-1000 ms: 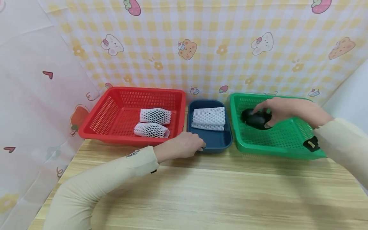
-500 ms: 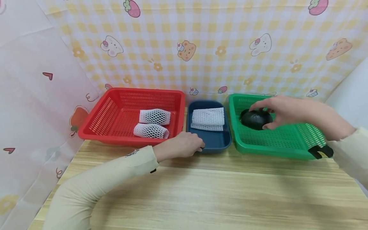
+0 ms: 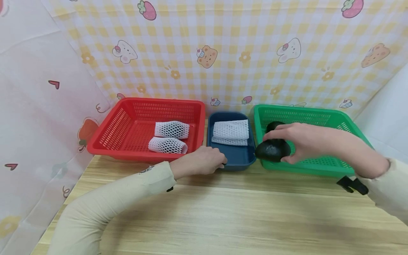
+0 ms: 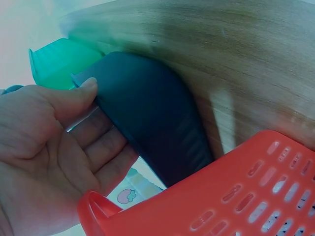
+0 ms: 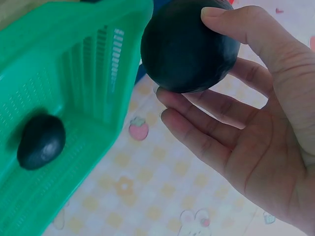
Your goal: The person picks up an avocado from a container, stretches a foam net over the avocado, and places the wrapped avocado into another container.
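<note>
My right hand grips a dark, smooth avocado between thumb and fingers, above the left front rim of the green basket. A second dark avocado lies in that basket, partly hidden by the hand in the head view. With thumb and fingers, my left hand pinches the near left rim of the dark blue tray; the left wrist view shows the thumb over the tray's edge. Folded white foam net sleeves lie stacked inside the tray.
To the left stands a red basket holding two white net-wrapped items, one behind the other. All three containers stand in a row on the wooden table, against a checked cloth.
My right hand has lifted one avocado from the green basket and brought it left and nearer, uncovering the other behind it. My left hand stays at the blue tray's rim.
</note>
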### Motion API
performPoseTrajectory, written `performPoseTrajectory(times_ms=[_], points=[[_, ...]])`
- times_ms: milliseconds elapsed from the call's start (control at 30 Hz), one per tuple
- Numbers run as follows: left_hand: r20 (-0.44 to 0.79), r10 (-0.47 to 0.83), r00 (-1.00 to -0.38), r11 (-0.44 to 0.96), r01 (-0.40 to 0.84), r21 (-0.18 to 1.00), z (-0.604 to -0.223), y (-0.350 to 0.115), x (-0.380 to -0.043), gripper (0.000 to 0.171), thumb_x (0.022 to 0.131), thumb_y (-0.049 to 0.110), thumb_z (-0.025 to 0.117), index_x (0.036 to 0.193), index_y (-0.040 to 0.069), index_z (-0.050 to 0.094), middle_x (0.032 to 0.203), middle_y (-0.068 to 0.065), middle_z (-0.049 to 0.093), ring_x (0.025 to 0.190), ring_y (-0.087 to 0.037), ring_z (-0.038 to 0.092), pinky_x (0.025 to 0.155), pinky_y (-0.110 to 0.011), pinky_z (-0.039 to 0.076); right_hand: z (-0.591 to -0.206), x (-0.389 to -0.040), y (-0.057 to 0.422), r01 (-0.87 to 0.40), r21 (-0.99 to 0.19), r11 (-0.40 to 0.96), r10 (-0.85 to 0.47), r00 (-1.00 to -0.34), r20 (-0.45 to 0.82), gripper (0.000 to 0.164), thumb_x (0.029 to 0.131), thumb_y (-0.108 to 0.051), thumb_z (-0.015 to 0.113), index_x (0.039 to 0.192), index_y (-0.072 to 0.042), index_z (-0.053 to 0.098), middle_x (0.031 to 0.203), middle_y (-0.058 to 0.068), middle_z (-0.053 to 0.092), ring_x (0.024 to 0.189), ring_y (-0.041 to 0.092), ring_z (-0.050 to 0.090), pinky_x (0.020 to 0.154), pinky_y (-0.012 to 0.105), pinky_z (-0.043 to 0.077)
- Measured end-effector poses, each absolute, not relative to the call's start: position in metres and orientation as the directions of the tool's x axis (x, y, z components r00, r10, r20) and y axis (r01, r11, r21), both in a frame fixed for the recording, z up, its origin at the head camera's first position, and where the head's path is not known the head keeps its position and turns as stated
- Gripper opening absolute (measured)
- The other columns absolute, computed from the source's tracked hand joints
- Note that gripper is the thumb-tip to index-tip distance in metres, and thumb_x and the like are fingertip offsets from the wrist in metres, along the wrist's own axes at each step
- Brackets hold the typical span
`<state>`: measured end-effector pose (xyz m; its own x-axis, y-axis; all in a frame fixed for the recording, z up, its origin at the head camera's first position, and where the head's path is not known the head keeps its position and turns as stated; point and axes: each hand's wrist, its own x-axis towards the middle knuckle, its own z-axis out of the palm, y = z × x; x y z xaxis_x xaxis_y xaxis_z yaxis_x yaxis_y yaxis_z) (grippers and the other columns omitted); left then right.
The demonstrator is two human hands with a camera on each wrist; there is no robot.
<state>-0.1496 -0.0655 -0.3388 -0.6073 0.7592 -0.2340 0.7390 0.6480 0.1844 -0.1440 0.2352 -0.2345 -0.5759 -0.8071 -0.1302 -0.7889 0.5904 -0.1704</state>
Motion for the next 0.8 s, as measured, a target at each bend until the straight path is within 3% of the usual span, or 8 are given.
performPoseTrajectory(times_ms=[233, 467, 800], points=[[-0.24, 0.76, -0.604, 0.647, 0.736, 0.198, -0.339, -0.066, -0.153, 0.029, 0.096, 0.023, 0.072, 0.124, 0.013, 0.073, 0.097, -0.001, 0.069, 0.078, -0.014, 0.061, 0.069, -0.027, 0.053, -0.237, -0.128, 0.223, -0.794, -0.152, 0.588, -0.808, -0.57, -0.148, 0.064, 0.076, -0.022, 0.09, 0.134, -0.02, 0.063, 0.118, -0.007, 0.059, 0.086, 0.007, 0.061, 0.072, 0.033, 0.055], [-0.244, 0.755, -0.609, 0.654, 0.731, 0.198, -0.337, -0.065, -0.153, 0.029, 0.096, 0.023, 0.073, 0.122, 0.013, 0.073, 0.096, 0.0, 0.069, 0.078, -0.014, 0.061, 0.07, -0.027, 0.053, -0.244, -0.118, 0.215, -0.8, -0.178, 0.573, -0.818, -0.549, -0.17, 0.063, 0.077, -0.021, 0.089, 0.134, -0.02, 0.063, 0.125, -0.003, 0.06, 0.087, 0.011, 0.065, 0.073, 0.035, 0.056], [-0.241, 0.76, -0.604, 0.647, 0.739, 0.187, -0.336, -0.063, -0.152, 0.023, 0.097, 0.024, 0.072, 0.116, 0.012, 0.074, 0.087, 0.002, 0.066, 0.073, -0.014, 0.06, 0.066, -0.026, 0.051, -0.257, -0.109, 0.208, -0.799, -0.228, 0.557, -0.829, -0.519, -0.207, 0.063, 0.076, -0.018, 0.089, 0.134, -0.017, 0.063, 0.121, -0.003, 0.061, 0.093, 0.014, 0.064, 0.075, 0.035, 0.056]])
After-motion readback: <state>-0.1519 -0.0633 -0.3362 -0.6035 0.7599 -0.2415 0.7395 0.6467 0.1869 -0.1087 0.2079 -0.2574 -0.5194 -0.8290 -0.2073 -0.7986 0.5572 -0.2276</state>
